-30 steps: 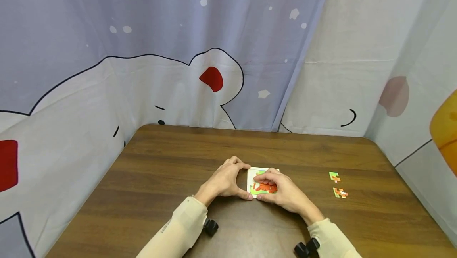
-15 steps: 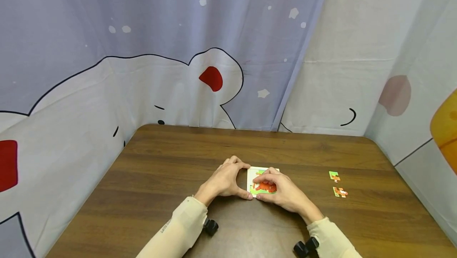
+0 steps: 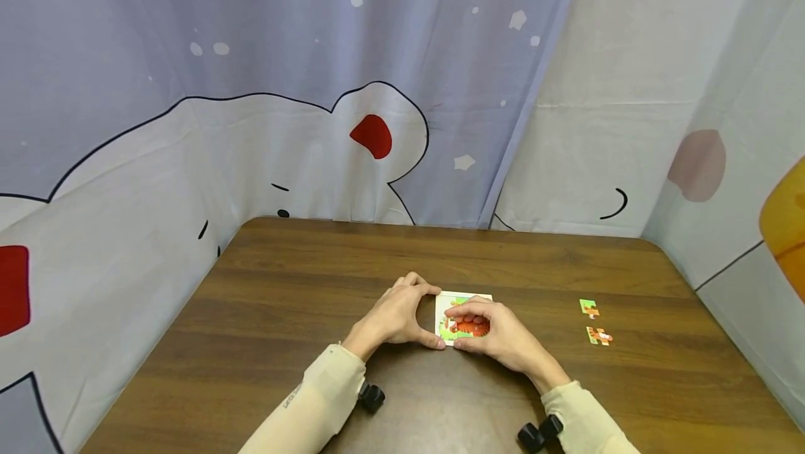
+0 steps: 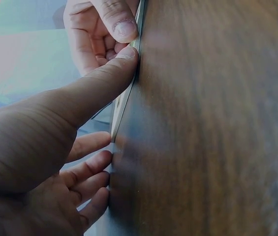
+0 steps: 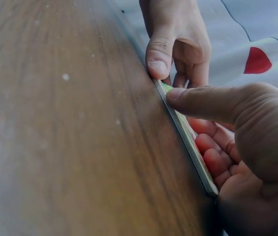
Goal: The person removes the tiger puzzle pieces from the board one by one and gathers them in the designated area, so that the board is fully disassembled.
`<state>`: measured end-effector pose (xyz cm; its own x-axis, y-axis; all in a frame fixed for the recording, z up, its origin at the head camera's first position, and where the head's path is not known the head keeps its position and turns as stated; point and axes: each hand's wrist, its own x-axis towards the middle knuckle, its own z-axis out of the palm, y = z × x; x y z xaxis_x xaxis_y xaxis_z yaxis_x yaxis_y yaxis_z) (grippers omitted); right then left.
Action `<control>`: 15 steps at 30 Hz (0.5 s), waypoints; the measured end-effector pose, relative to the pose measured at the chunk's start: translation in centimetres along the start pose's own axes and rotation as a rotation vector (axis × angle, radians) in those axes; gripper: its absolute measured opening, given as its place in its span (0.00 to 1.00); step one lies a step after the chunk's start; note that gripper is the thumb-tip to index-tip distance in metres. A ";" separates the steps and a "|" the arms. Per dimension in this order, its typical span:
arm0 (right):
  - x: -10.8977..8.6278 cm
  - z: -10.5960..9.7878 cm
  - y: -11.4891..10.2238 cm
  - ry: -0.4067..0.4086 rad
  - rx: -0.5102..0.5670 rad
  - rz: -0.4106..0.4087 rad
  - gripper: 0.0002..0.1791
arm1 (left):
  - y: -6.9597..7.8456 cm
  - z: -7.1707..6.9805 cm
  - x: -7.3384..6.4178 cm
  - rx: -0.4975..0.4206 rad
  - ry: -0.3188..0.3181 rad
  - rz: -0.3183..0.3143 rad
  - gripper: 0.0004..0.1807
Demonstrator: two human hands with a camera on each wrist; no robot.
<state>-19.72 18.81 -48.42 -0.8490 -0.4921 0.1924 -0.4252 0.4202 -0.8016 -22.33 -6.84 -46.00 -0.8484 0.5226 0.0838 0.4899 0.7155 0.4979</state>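
Note:
A small jigsaw puzzle in a white-rimmed tray (image 3: 439, 316) lies on the table, with orange and green pieces (image 3: 469, 328) in it showing an animal picture. My left hand (image 3: 397, 313) grips the tray's left side, thumb at the near corner and index finger at the far corner. Over the puzzle curls my right hand (image 3: 499, 334), its index fingertip on the picture and its thumb at the near edge, spanning a puzzle piece there. Its fingers hide the puzzle's right part. In the right wrist view, the tray (image 5: 192, 147) lies flat, both thumbs nearly together at its edge.
Two loose puzzle pieces lie to the right: a green and orange one (image 3: 589, 308), and nearer me an orange and white one (image 3: 599, 336). The brown wooden table (image 3: 302, 279) ends at a printed curtain (image 3: 302, 160) behind and at both sides.
The right thumb and fingers shift very slightly on the puzzle. The left hand keeps its hold on the tray, and the loose pieces stay put.

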 end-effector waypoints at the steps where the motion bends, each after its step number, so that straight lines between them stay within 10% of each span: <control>1: 0.0 0.0 0.0 0.000 0.010 0.004 0.27 | 0.0 0.0 0.0 -0.001 0.000 0.000 0.54; 15: 0.0 0.0 -0.1 0.019 0.021 0.028 0.24 | 0.0 0.1 0.0 0.004 0.006 0.000 0.55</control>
<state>-19.65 18.73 -48.32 -0.8666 -0.4653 0.1800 -0.3943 0.4178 -0.8185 -22.35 -6.77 -46.10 -0.8496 0.5198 0.0888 0.4906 0.7173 0.4948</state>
